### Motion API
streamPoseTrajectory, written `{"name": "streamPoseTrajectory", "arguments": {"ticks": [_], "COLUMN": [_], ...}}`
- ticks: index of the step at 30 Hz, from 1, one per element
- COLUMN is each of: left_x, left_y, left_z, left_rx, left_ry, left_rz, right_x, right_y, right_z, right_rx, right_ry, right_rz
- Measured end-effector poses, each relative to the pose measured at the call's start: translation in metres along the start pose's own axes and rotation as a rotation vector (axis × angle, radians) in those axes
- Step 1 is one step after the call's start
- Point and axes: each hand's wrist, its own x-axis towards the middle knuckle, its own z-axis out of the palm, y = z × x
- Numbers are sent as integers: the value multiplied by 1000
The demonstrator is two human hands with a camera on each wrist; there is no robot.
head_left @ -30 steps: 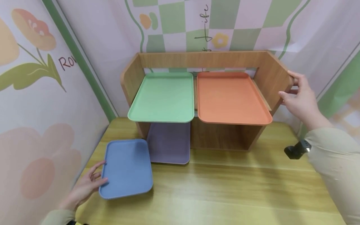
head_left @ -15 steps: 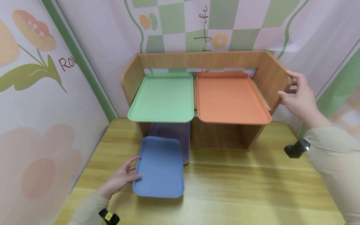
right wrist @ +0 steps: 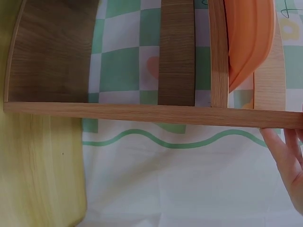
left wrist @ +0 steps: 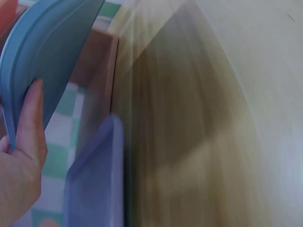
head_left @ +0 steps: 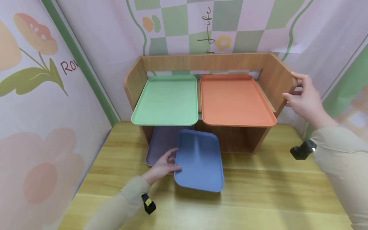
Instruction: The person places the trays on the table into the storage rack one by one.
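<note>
My left hand (head_left: 163, 165) pinches the left rim of a blue tray (head_left: 199, 161), thumb on the top face in the head view. The tray is held above the table in front of the wooden shelf (head_left: 207, 61), its far end near the lower right compartment and partly over a purple tray (head_left: 162, 143). That purple tray lies in the lower left compartment and juts out. My right hand (head_left: 305, 95) grips the front edge of the shelf's right side panel (head_left: 277, 83). In the left wrist view the blue tray (left wrist: 49, 52) shows its underside.
On the shelf's upper level lie a green tray (head_left: 168, 100) at left and an orange tray (head_left: 235, 100) at right, both overhanging the front. The shelf stands on a wooden table (head_left: 258, 191) against printed fabric walls (head_left: 80, 95).
My left hand has carried the blue tray rightward, from left of the purple tray to in front of the right compartment, turning it slightly. The right hand stays on the side panel.
</note>
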Motion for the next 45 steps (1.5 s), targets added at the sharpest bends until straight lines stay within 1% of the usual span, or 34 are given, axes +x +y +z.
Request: {"name": "streamPoseTrajectory", "arguments": {"ticks": [4, 7, 11, 15, 20, 25, 28, 32, 37, 39, 45], "left_x": [20, 30, 40, 47, 58, 67, 72, 80, 87, 91, 102], "left_y": [-10, -18, -29, -35, -43, -52, -58, -63, -62, -61, -59], "left_z": [27, 45, 63, 76, 85, 93, 97, 102, 109, 111, 113], "left_rx": [-44, -60, -81, -92, -100, -92, -95, -137, -173, -163, -137], "left_ry": [25, 39, 43, 49, 71, 68, 60, 44, 37, 33, 38], "left_rz": [-7, -21, -44, -56, -54, -46, -68, -95, -93, -90, -114], "right_x": [0, 1, 0, 0, -1, -3, -3, -3, -2, -2, -3], "right_y": [-2, -3, -3, -2, 1, 4, 5, 5, 3, 2, 3], "right_z": [-3, -4, -4, -3, -2, -2, -2, -1, 0, 0, 3], "right_rx": [5, 2, -6, -15, -20, -19, -25, -23, -14, -8, 3], "right_ry": [-8, -9, -9, -3, -3, -13, -14, -3, 11, 13, 16], "right_rz": [4, 2, 3, 4, 7, 13, 12, 0, -11, -14, -19]}}
